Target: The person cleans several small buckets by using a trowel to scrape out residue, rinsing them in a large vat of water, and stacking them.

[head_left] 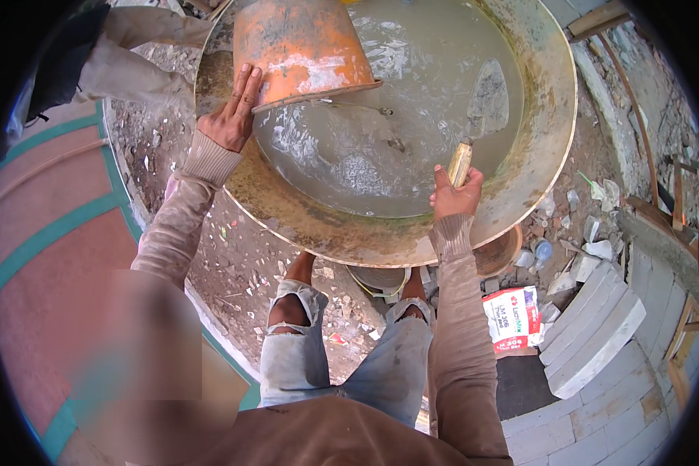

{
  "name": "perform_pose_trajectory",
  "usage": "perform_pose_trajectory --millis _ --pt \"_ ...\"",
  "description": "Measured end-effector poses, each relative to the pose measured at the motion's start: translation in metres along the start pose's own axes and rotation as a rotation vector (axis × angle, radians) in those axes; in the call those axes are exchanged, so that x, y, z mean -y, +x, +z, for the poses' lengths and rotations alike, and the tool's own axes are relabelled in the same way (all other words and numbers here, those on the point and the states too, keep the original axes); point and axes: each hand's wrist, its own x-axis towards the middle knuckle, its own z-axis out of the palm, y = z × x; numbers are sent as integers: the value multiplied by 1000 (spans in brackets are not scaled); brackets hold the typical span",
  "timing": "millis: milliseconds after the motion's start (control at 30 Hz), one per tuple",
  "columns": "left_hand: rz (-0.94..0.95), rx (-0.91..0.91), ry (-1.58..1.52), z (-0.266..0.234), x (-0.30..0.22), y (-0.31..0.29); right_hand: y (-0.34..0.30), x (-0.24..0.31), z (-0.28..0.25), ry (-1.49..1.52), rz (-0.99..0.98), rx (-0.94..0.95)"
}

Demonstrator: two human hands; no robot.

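A worn orange bucket (303,50) with pale grey smears is tipped over a wide round tub (342,250), its rim toward me. My left hand (229,113) holds the bucket at the left of its rim, fingers stretched along the outside; the thumb is hidden. In my right hand (454,194) is the wooden handle of a trowel (460,163), gripped over the tub's near right side. Its grey blade (489,99) points away from me, at the surface of the murky grey water (365,167). A thin wire handle hangs below the bucket's rim.
Another person's legs in beige trousers (144,58) are at the far left. Rubble (233,272) covers the ground. Right of my legs are a red and white bag (512,314) and stacked grey blocks (594,330). A pink and green surface (62,210) lies left.
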Motion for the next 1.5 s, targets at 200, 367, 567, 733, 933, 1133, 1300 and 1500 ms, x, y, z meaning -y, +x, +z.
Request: perform_pose_trajectory --millis 200,367,567,733,933,1133,1300,1500 --pt "20 -233 -59 -27 7 38 7 24 1 138 6 62" --pt "-49 -384 -83 -25 8 53 20 31 9 216 -69 5" --pt "-698 -90 -604 34 -15 72 91 23 20 316 -88 0" --pt "-1155 24 -1367 145 -55 81 152 -7 37 266 17 -58" --pt "-1424 -45 -1923 326 -116 19 201 -101 86 232 139 -197" --pt "-1493 357 -1552 432 -187 -20 247 -247 91 -127 -41 -562" --pt "-1241 116 -1374 455 -199 -59 210 -303 88 -195 252 -704" --pt "-1225 433 -984 360 -155 -57 121 -219 70 -105 510 -621"
